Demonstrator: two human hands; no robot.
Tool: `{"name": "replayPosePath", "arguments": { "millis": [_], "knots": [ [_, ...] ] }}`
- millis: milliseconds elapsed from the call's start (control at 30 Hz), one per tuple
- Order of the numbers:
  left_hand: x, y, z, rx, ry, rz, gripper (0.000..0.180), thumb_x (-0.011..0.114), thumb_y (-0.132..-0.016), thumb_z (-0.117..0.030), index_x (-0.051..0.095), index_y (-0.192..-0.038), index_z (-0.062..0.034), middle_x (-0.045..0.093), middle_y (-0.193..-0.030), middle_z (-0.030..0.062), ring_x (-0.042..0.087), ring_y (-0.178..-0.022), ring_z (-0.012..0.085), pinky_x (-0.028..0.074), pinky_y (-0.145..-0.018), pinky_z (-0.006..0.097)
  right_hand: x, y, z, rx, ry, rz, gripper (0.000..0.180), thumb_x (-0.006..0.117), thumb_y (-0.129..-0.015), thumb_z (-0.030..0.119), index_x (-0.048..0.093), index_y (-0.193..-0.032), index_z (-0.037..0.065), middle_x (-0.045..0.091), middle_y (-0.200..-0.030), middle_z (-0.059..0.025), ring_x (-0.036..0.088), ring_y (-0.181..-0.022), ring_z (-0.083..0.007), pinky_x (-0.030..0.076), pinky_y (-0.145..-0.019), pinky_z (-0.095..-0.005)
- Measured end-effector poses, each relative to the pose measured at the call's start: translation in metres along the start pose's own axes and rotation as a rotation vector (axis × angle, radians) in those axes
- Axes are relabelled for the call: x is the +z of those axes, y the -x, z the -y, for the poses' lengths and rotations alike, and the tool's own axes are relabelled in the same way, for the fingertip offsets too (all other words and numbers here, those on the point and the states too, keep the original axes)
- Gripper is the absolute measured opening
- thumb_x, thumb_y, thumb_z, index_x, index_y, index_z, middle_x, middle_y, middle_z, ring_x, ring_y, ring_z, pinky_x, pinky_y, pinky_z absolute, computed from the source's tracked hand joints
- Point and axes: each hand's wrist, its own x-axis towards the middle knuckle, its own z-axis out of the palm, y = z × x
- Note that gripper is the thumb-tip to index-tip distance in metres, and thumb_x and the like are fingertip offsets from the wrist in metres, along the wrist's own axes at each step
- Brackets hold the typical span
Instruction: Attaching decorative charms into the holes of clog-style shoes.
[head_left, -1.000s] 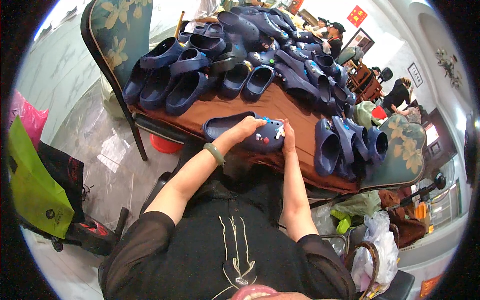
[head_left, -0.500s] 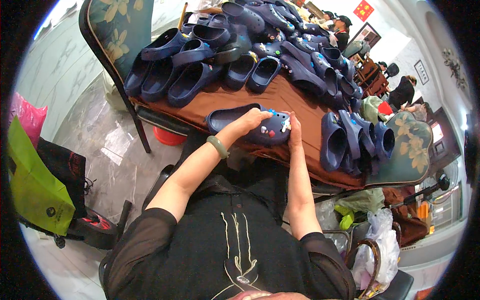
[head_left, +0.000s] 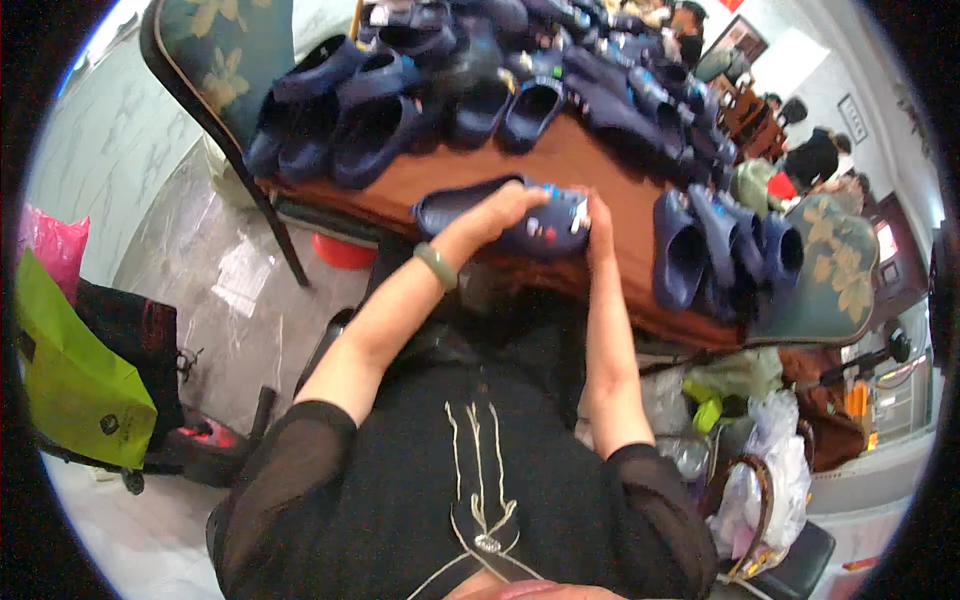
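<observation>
A dark blue clog [head_left: 545, 240] with small colourful charms on its toe is held between my two hands above the front of the brown-covered table [head_left: 600, 185]. My left hand [head_left: 508, 208], below a green bangle [head_left: 436, 267], is closed over the clog's upper near the opening. At the toe end, my right hand [head_left: 599, 225] presses against the clog's side. The heel points to the left, with the opening facing up. Fine detail of the fingertips is blurred.
Many blue clogs [head_left: 380, 140] are heaped on the table's far side. Several more clogs [head_left: 680, 250] stand at the right. Floral chairs [head_left: 225, 60] flank the table. A green bag [head_left: 85, 390] hangs at left; clear plastic bags [head_left: 765, 490] sit at lower right. People [head_left: 812, 160] are in the background.
The whole view has shifted, so the table and clogs appear higher in the picture. Both hands keep their grip on the same clog, with little change in their placement.
</observation>
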Motion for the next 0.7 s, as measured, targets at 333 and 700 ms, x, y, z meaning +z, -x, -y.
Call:
{"name": "replayPosePath", "arguments": {
  "millis": [333, 700],
  "knots": [
    [0.0, -0.007, -0.008, -0.176, 0.209, 0.03, 0.039, 0.056, -0.088, -0.034, 0.066, -0.096, 0.0031, 0.064, -0.085, 0.0074, 0.058, -0.074, 0.0147, 0.046, -0.067, 0.03, 0.0, 0.006, 0.018, 0.038, -0.303, 0.062, 0.053, 0.04, -0.095, 0.046, 0.056, -0.116, 0.0, 0.058, -0.112, -0.011, 0.055, -0.1, -0.0166, 0.042, -0.091, -0.0302],
    [-0.002, 0.002, -0.013, -0.17, 0.245, 0.113, 0.034, 0.057, -0.088, -0.033, 0.065, -0.098, -0.0014, 0.064, -0.085, 0.003, 0.059, -0.069, 0.0093, 0.048, -0.062, 0.024, 0.004, 0.031, 0.055, -0.331, 0.842, 0.289, 0.052, 0.062, -0.084, 0.031, 0.047, -0.123, 0.001, 0.041, -0.132, -0.0184, 0.038, -0.125, -0.0327, 0.033, -0.103, -0.0377]
  ]
}}
